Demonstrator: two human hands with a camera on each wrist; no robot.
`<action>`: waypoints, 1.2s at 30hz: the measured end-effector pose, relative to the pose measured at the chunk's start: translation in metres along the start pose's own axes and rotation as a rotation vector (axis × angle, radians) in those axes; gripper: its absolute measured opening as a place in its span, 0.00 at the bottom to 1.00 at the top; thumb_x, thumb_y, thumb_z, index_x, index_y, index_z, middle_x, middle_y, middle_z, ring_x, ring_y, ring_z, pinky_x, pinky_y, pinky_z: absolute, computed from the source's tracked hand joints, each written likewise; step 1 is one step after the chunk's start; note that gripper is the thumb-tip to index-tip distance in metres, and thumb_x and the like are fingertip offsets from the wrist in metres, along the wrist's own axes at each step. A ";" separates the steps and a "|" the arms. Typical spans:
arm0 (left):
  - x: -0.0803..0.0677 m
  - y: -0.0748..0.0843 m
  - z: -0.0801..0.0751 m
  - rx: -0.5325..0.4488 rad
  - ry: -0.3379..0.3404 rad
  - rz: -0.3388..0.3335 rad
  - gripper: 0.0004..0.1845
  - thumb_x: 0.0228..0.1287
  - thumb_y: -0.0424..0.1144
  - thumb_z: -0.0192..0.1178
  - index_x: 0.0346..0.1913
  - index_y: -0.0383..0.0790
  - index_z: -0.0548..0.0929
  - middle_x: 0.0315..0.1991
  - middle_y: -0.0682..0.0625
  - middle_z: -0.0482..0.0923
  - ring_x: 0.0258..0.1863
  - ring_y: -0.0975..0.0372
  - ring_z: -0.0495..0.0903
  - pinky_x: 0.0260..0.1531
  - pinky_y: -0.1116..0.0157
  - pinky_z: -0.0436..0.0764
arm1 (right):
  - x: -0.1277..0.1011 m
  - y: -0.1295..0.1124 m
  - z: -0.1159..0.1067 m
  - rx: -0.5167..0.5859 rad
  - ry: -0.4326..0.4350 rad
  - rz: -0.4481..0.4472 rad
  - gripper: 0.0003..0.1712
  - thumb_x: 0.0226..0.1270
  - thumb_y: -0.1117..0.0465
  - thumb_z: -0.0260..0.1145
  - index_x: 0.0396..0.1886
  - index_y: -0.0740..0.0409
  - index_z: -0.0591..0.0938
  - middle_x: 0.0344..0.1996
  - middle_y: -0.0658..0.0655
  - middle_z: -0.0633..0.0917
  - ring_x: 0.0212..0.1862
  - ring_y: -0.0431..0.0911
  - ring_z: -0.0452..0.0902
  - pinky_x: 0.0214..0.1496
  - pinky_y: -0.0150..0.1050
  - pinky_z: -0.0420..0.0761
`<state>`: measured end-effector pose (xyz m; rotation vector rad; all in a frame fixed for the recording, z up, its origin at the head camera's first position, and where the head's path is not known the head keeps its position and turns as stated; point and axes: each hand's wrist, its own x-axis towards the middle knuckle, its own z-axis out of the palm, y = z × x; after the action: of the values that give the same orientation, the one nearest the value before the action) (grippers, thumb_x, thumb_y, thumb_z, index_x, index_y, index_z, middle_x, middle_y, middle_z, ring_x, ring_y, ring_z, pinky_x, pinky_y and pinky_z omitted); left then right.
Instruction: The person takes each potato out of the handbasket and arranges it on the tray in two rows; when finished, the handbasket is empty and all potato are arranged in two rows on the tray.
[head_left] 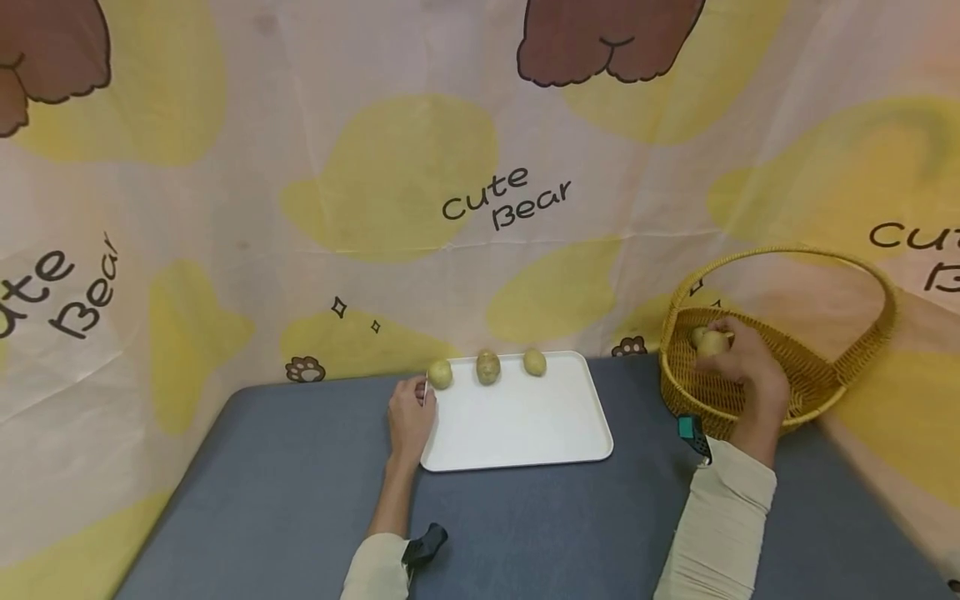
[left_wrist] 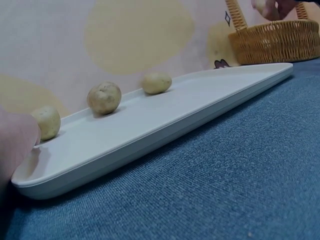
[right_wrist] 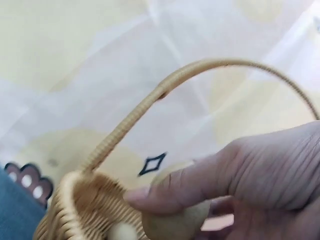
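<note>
Three potatoes point(head_left: 487, 367) lined up on the tray point(head_left: 525, 425), right hand point(head_left: 742, 362) fingers clamped on a fourth potato point(head_left: 711, 342) over the basket point(head_left: 810, 383), left hand point(head_left: 410, 417) fingers relaxed at tray edge

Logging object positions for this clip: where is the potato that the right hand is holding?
In the head view the potato sits in the right hand, over the wicker basket at the table's right, well right of the white tray.

Smooth matt white plastic tray point(head_left: 525, 425), rough woven yellow wicker basket point(head_left: 795, 383), coarse blue-grey cloth tabletop point(head_left: 285, 467), dull-skinned small potatoes point(head_left: 487, 367).
</note>
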<state>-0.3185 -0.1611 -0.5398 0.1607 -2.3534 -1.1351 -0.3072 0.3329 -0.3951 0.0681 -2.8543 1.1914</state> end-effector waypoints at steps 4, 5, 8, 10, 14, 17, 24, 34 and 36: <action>0.000 0.001 0.000 0.004 0.000 -0.008 0.14 0.68 0.30 0.62 0.53 0.29 0.87 0.42 0.35 0.84 0.40 0.46 0.85 0.45 0.48 0.84 | -0.004 -0.006 -0.001 0.045 0.047 -0.038 0.33 0.64 0.63 0.75 0.62 0.70 0.68 0.58 0.77 0.74 0.38 0.45 0.77 0.34 0.34 0.78; 0.001 0.001 0.000 0.004 0.000 -0.008 0.14 0.68 0.30 0.62 0.53 0.29 0.87 0.42 0.35 0.84 0.40 0.46 0.85 0.45 0.48 0.84 | -0.005 -0.007 -0.002 0.058 0.060 -0.052 0.33 0.64 0.62 0.76 0.61 0.69 0.69 0.59 0.77 0.75 0.37 0.40 0.76 0.34 0.33 0.78; 0.001 0.001 0.000 0.007 -0.002 -0.008 0.14 0.68 0.31 0.62 0.53 0.29 0.87 0.43 0.35 0.84 0.41 0.47 0.85 0.46 0.48 0.84 | -0.009 -0.013 -0.006 0.055 0.073 -0.078 0.33 0.64 0.59 0.77 0.61 0.68 0.71 0.58 0.73 0.78 0.39 0.39 0.77 0.36 0.30 0.79; 0.001 0.001 0.000 0.009 -0.001 -0.007 0.14 0.68 0.31 0.62 0.53 0.29 0.87 0.43 0.35 0.84 0.41 0.47 0.85 0.46 0.48 0.84 | -0.012 -0.018 -0.009 0.027 0.051 -0.082 0.35 0.65 0.57 0.77 0.63 0.68 0.71 0.60 0.74 0.77 0.46 0.49 0.81 0.37 0.27 0.78; 0.001 0.001 0.000 0.013 -0.001 -0.010 0.14 0.68 0.31 0.62 0.53 0.29 0.87 0.43 0.35 0.84 0.40 0.47 0.85 0.45 0.48 0.84 | -0.015 -0.027 -0.013 -0.029 -0.009 -0.097 0.40 0.65 0.52 0.77 0.68 0.69 0.71 0.63 0.77 0.76 0.62 0.70 0.74 0.40 0.21 0.74; 0.001 0.002 0.000 0.010 -0.004 -0.013 0.14 0.68 0.31 0.62 0.53 0.29 0.87 0.43 0.35 0.84 0.41 0.47 0.85 0.46 0.48 0.84 | -0.016 -0.034 -0.013 -0.037 -0.036 -0.120 0.41 0.66 0.51 0.76 0.70 0.66 0.72 0.60 0.73 0.79 0.59 0.63 0.78 0.42 0.22 0.74; 0.000 0.001 -0.001 0.007 -0.016 -0.028 0.14 0.69 0.31 0.62 0.53 0.28 0.87 0.43 0.35 0.83 0.41 0.47 0.84 0.46 0.48 0.83 | -0.006 -0.051 0.002 0.051 -0.104 -0.170 0.35 0.69 0.54 0.74 0.71 0.62 0.75 0.59 0.64 0.80 0.49 0.41 0.80 0.45 0.29 0.81; 0.001 0.001 -0.002 0.023 -0.017 -0.038 0.14 0.69 0.32 0.62 0.54 0.29 0.87 0.43 0.36 0.84 0.41 0.47 0.84 0.46 0.49 0.84 | 0.035 -0.074 0.053 0.088 -0.203 -0.149 0.34 0.66 0.54 0.75 0.66 0.66 0.77 0.57 0.70 0.84 0.57 0.59 0.82 0.51 0.37 0.80; 0.001 0.002 -0.002 0.021 -0.020 -0.037 0.15 0.69 0.32 0.62 0.54 0.29 0.87 0.44 0.36 0.84 0.41 0.47 0.84 0.46 0.49 0.84 | 0.044 -0.075 0.066 0.072 -0.206 -0.154 0.33 0.65 0.56 0.75 0.64 0.69 0.78 0.56 0.71 0.84 0.55 0.59 0.81 0.49 0.37 0.80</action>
<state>-0.3181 -0.1621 -0.5369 0.2023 -2.3896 -1.1345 -0.3483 0.2318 -0.3855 0.4296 -2.9088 1.3262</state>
